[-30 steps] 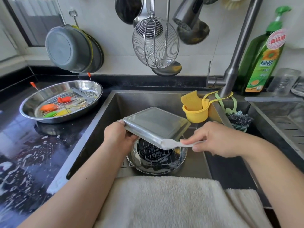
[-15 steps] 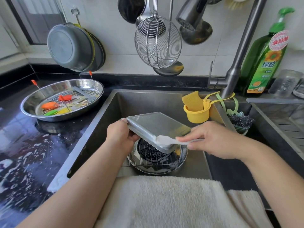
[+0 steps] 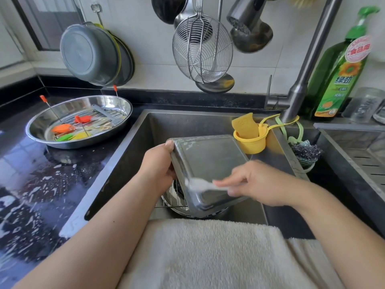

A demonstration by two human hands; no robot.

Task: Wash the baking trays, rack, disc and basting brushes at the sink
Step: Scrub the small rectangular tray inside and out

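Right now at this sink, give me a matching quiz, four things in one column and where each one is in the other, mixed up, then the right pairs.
Things:
1. square baking tray
2. yellow sponge
3. orange basting brush
4. wire skimmer

Places:
A. hanging on the wall above the sink
B. in the round steel pan on the counter
C. gripped by the left hand over the sink
D. in the yellow cup by the faucet

Pairs: 1-C, 2-D, 3-B, 4-A
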